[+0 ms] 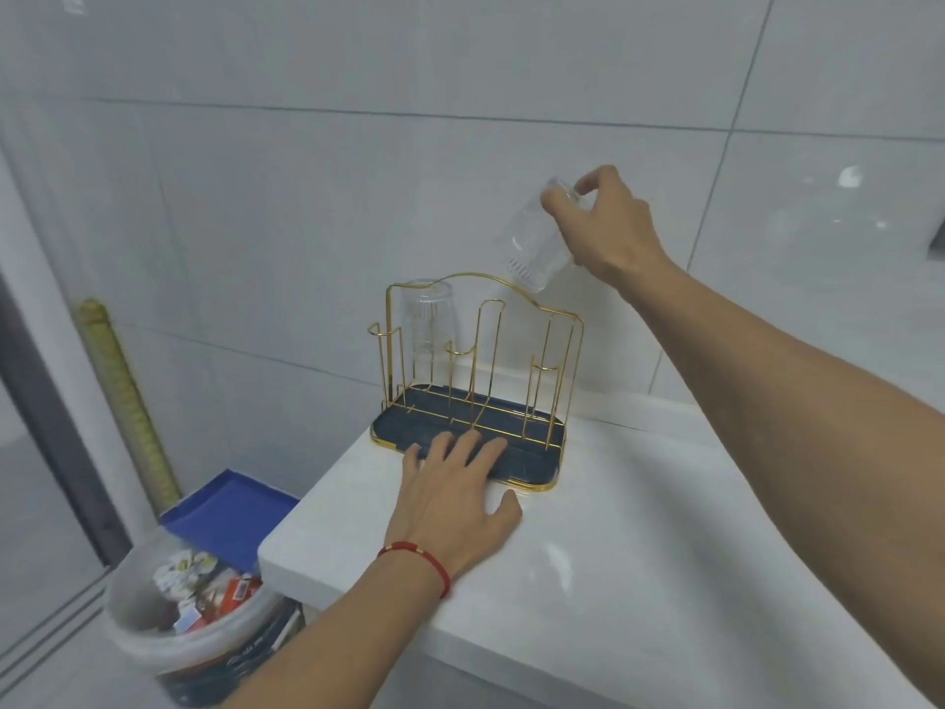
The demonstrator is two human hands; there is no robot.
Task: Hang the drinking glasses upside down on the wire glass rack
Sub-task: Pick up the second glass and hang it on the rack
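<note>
Two clear drinking glasses are seen. One glass (534,237) is gripped by its base in the closed fingers of the right hand (611,222), tilted mouth-down just above the rack's top rail, at two o'clock from the rack's centre. The other glass (427,319) is already hung upside down on a rear prong at ten o'clock. The gold wire rack (475,371) is set on a dark tray (532,460) at the white counter's (639,555) far end. The left hand (455,493) is laid flat, fingers spread, on the tray's front edge. A white bucket (194,621) of litter is placed at seven o'clock, below the counter.
</note>
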